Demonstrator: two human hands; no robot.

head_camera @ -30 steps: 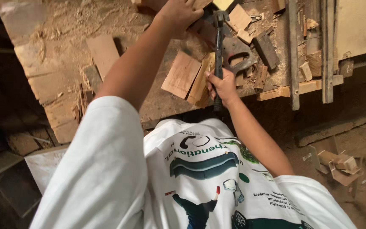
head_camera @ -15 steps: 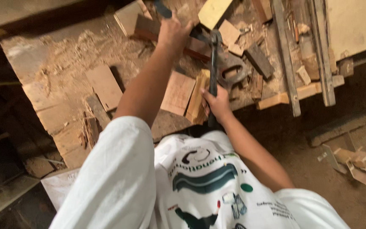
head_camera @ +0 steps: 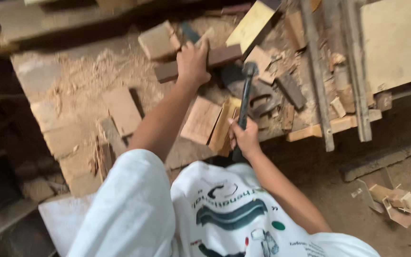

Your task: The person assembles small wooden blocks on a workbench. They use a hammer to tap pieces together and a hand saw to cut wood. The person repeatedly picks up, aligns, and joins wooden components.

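1. Hammer [head_camera: 244,102]: the right hand [head_camera: 245,138] is wrapped tight around the lower part of its dark handle, and the head sits up beyond the knuckles, over a grey handsaw handle [head_camera: 258,97] lying on the workbench [head_camera: 72,90].
2. Left hand [head_camera: 192,63]: it lies palm down on a dark brown wood block [head_camera: 224,56], fingers spread and pressing the piece flat; the block runs out to either side of the hand.
3. Just above the left hand's fingertips rests a pale square offcut [head_camera: 157,40], and further to the right of them a thin yellowish board [head_camera: 252,24] leans at a tilt.
4. Between the two hands, close to the left forearm, lie flat reddish wood tiles [head_camera: 200,120], one on edge right beside the right hand's thumb.
5. Left of the left forearm a thin flat board [head_camera: 122,110] lies on sawdust.
6. Right of the right hand, long wooden strips [head_camera: 316,76] run across the bench, with a large pale panel [head_camera: 398,43] beyond them.
7. Below the right forearm, down on the dirt floor, lie loose wood scraps [head_camera: 393,202].
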